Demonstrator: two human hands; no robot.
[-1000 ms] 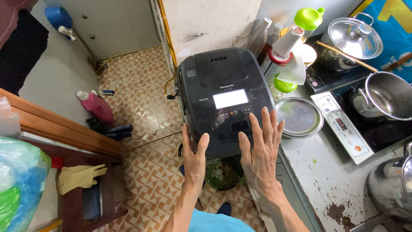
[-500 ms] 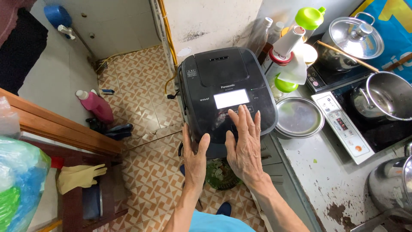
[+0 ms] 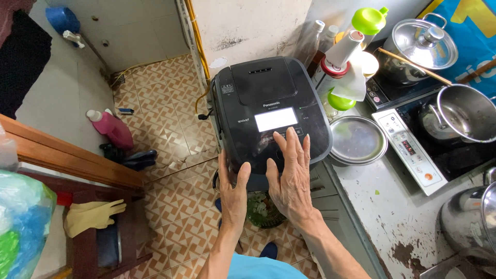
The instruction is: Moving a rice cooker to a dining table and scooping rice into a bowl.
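Hands on black rice cooker, which is sitting at the counter's left end beside the wall

I'm bracing its front left corner with my left hand, fingers curled under and thumb up on the lid, while my right hand is lying flat and spread, fingertips on the buttons below the lit white screen; it looks heavy, rigid and glossy-slick, so I'd be gripping it low at both sides. Small white lettering is crossing the lid, a bright blue package is leaning behind the pots, and a pink bottle is lying on the floor tiles
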